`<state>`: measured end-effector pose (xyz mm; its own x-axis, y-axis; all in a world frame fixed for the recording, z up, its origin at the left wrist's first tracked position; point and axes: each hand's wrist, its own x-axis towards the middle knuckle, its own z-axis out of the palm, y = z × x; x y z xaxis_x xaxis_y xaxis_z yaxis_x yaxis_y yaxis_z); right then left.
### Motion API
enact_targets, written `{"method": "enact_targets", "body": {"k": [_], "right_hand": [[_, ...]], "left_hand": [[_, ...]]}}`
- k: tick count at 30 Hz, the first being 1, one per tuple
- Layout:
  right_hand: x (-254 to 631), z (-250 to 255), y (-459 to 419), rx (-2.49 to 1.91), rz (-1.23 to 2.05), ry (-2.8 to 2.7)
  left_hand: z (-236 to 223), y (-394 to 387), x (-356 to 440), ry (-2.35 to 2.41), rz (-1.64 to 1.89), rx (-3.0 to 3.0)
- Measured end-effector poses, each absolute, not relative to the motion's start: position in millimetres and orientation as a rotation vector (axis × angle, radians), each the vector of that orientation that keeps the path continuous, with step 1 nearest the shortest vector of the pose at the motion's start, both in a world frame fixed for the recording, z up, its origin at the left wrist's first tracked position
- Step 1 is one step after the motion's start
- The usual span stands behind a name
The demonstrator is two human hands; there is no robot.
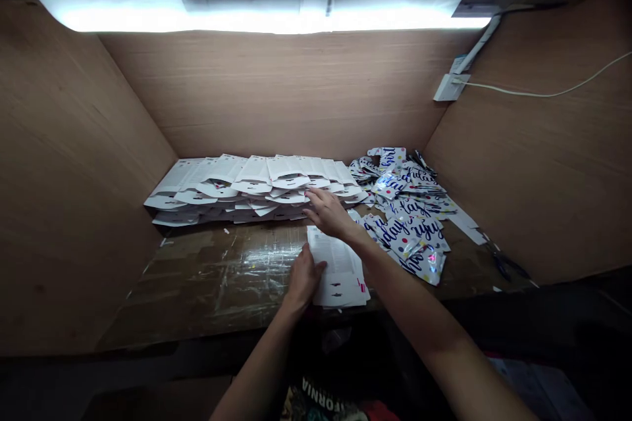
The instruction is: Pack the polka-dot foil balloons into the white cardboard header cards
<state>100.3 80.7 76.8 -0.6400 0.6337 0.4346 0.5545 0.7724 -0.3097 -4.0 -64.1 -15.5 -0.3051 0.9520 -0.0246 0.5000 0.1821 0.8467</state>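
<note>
White printed paper packets (338, 270) lie in a small stack at the table's front edge. My left hand (302, 279) grips the stack's left edge, with its thumb over the top sheet. Beyond it, my right hand (330, 212) reaches to the front of a long row of overlapping white packets (254, 174). Its fingers are apart and near the packet flaps; whether they touch one I cannot tell. To the right of that hand lies a heap of shiny white foil pieces (409, 223) with blue lettering and coloured dots.
Scissors (506, 262) with dark handles lie at the table's right, beside a white strip (467, 220). Wooden panels (276, 92) enclose the brown taped tabletop (222, 276). A lit lamp (271, 18) hangs above, and a white cable (543, 94) crosses the right panel.
</note>
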Motion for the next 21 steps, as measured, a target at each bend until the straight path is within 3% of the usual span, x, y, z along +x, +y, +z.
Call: {"method": "enact_targets", "body": {"k": [8,11,15,21], "right_hand": [[226,-12,-36,-1.355,0.623,-1.694],[221,-15,-62,-1.349,1.12,-1.402],[198,0,-79,-0.951,1.716,-0.964],[201,10,-88,-0.94,1.826,-0.815]], "left_hand": [[-18,-60,-25,1.709,1.485,0.913],[-8,-61,-10,1.564,1.625,0.762],[7,-61,13,1.281,1.737,0.483],[12,-71,20,0.591,1.214,0.205]]}}
